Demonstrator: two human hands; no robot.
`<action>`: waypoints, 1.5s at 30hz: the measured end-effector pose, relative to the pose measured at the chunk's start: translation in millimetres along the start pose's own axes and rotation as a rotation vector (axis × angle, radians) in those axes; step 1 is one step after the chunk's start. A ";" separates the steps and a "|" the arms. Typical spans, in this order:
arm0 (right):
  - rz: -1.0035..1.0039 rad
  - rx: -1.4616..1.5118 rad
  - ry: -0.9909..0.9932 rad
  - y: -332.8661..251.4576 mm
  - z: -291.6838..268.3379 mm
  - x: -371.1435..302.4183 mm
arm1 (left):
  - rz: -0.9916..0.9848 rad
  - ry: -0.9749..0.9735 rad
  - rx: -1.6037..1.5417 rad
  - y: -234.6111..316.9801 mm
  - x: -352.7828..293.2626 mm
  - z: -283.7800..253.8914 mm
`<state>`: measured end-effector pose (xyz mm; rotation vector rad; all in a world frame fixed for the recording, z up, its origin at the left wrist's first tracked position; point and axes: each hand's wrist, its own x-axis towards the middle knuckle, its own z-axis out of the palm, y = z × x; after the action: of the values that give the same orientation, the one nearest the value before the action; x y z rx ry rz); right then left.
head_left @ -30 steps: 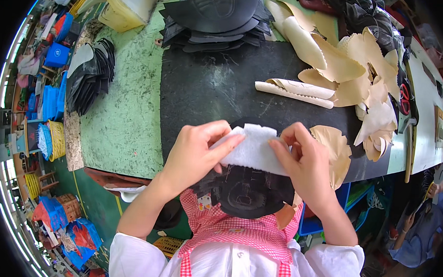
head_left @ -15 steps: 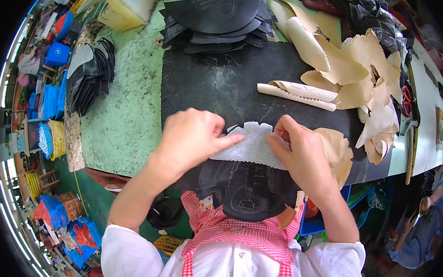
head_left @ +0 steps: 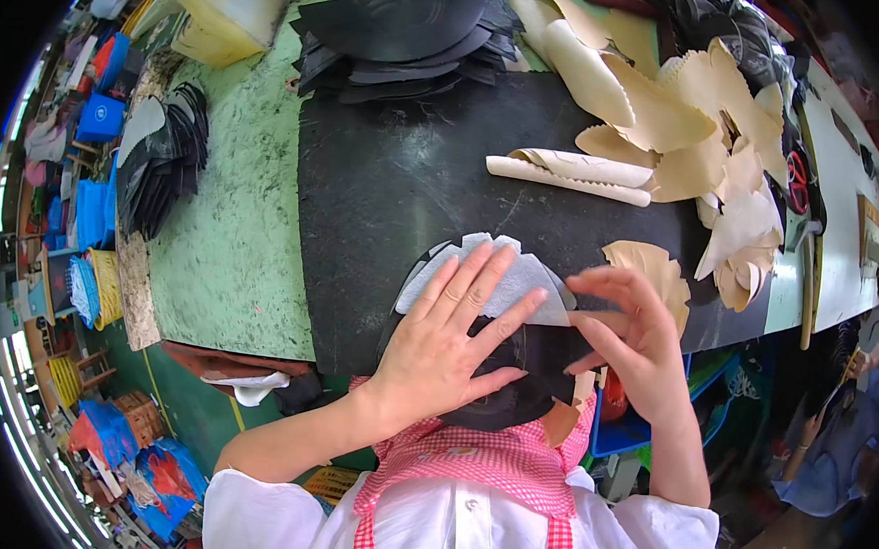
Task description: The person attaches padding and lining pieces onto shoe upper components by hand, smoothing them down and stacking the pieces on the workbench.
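My left hand (head_left: 447,325) lies spread and flat across a pale grey-white piece of lining (head_left: 529,279) with a notched top edge. The lining rests on a black curved shoe-upper piece (head_left: 532,354) at the table's near edge, and my palm and fingers cover part of both. At the lining's right end is my right hand (head_left: 630,334), its fingers bent and apart. One of its fingertips meets the lining's corner. Beside that hand lies a tan scalloped piece (head_left: 650,276).
A black mat (head_left: 384,192) covers the middle of the green table. Black pieces are stacked at the back (head_left: 402,34) and on the left (head_left: 162,166). A rolled cream piece (head_left: 569,174), tan pieces (head_left: 689,168) and red-handled scissors (head_left: 797,184) lie rightward. Another person (head_left: 838,445) is at far right.
My left hand has gone from bent fingers at the lining's left part to lying flat over it. My right hand has shifted off the lining to its right end, its fingers spreading.
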<state>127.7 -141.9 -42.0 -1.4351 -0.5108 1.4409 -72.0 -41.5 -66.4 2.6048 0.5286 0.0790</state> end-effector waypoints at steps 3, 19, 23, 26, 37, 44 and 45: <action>-0.154 -0.422 0.117 -11.1 13.6 -2.0 | -0.007 0.024 -0.029 -0.5 0.6 -1.7; -0.579 -1.024 -0.016 13.7 11.8 -0.5 | 0.083 0.099 -0.072 -55.2 -42.7 -45.6; -0.533 -1.018 -0.019 12.0 14.4 3.0 | 0.196 0.114 0.010 -70.3 -38.5 -45.5; -0.562 -0.979 0.001 16.7 15.5 5.2 | 0.242 0.164 0.064 -76.9 -36.7 -43.6; -0.668 -0.993 0.019 2.0 10.2 22.9 | 0.132 -0.016 -0.039 -16.3 -47.0 -35.4; -0.978 -1.315 0.397 -22.1 -15.4 96.6 | 0.193 0.280 0.110 -47.6 11.8 -72.0; -0.925 -1.309 0.305 -26.2 -19.4 98.8 | 0.160 0.406 0.156 -61.9 31.8 -82.8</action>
<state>174.5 -54.2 -72.9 -1.8648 -1.8043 -0.0054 -76.6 57.5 -23.3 2.7905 0.4765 0.6535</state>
